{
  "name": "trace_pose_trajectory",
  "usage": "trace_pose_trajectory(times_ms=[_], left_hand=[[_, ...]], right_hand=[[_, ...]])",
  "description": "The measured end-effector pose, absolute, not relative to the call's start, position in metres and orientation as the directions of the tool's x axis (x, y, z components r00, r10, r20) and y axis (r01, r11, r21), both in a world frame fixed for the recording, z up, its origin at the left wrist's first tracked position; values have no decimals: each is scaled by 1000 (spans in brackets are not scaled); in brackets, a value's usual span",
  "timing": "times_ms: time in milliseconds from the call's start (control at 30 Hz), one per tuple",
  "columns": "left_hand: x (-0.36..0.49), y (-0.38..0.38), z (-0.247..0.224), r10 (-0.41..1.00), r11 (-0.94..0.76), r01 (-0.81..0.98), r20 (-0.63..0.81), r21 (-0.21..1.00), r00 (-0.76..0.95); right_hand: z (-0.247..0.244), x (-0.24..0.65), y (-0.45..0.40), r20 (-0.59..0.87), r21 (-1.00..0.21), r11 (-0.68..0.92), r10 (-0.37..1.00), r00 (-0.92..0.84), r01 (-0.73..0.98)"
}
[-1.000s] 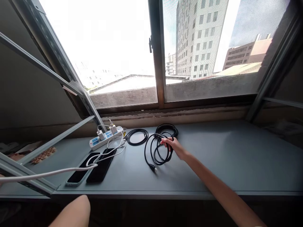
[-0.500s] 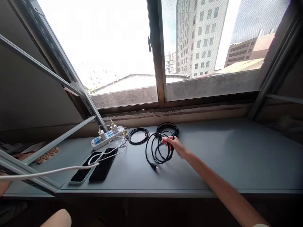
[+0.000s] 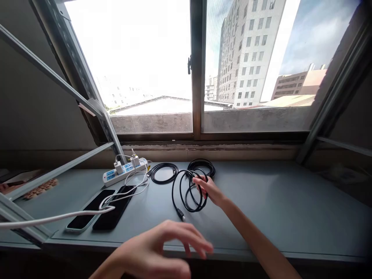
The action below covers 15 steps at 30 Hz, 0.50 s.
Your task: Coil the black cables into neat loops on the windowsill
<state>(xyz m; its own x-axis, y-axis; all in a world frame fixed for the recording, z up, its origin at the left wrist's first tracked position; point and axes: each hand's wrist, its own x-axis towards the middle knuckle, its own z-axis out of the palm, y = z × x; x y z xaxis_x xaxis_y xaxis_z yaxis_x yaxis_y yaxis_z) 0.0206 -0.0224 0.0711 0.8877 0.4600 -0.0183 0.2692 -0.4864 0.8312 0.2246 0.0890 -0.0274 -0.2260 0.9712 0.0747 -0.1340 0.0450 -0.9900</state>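
Note:
My right hand (image 3: 208,189) is closed on a loosely coiled black cable (image 3: 186,201), gripping the right side of its loops. The cable's plug end (image 3: 180,214), with a pale metal tip, hangs down at the lower left of the coil. My left hand (image 3: 162,248) is in front of the shelf's near edge, fingers apart and curved, holding nothing. Behind the held cable lies a second black cable coil (image 3: 200,160), partly hidden by it. To the left, another black cable coil (image 3: 151,175) lies flat in a ring.
A white power strip (image 3: 109,179) with plugged-in chargers stands at the back left. Two phones (image 3: 87,215) lie in front of it, crossed by white charging cables (image 3: 72,214). Metal shelf posts (image 3: 109,128) rise at the left. A window (image 3: 197,97) is behind the grey shelf board (image 3: 276,201).
My left hand has come up from the lower left corner to the front middle, opening its fingers. My right hand keeps hold of the cable. The view has shifted slightly.

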Motion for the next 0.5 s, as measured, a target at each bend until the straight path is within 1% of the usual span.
trace_pose_trajectory(times_ms=[67,100,133,167,233,267,333,400,433,500], left_hand=[[26,-6,61,671,-328,505,-180,798,720],[27,1,58,751,-241,578,-227,780,620],[29,7,56,800,-178,595,-237,784,551],[31,12,56,822,-138,549,-213,825,527],[36,20,62,833,-114,319,-84,941,546],[41,24,68,841,-122,195,-3,973,541],[50,31,82,891,-141,41,109,989,440],[61,37,97,945,-150,-24,150,988,291],[66,40,104,952,-150,-48,157,988,264],[76,45,117,927,-165,-112,193,980,321]], right_hand=[[-10,227,80,99,-993,71,945,-311,-98],[1,228,74,113,-993,94,934,-339,-72],[13,229,68,129,-991,127,921,-369,-31],[26,229,62,141,-986,165,904,-405,25],[53,228,49,171,-955,266,855,-490,130],[66,226,43,200,-931,326,831,-520,162],[88,221,33,266,-871,434,809,-524,229],[103,216,28,344,-797,520,809,-477,307],[107,214,28,376,-767,539,817,-438,347],[111,212,31,418,-738,542,835,-359,402]])
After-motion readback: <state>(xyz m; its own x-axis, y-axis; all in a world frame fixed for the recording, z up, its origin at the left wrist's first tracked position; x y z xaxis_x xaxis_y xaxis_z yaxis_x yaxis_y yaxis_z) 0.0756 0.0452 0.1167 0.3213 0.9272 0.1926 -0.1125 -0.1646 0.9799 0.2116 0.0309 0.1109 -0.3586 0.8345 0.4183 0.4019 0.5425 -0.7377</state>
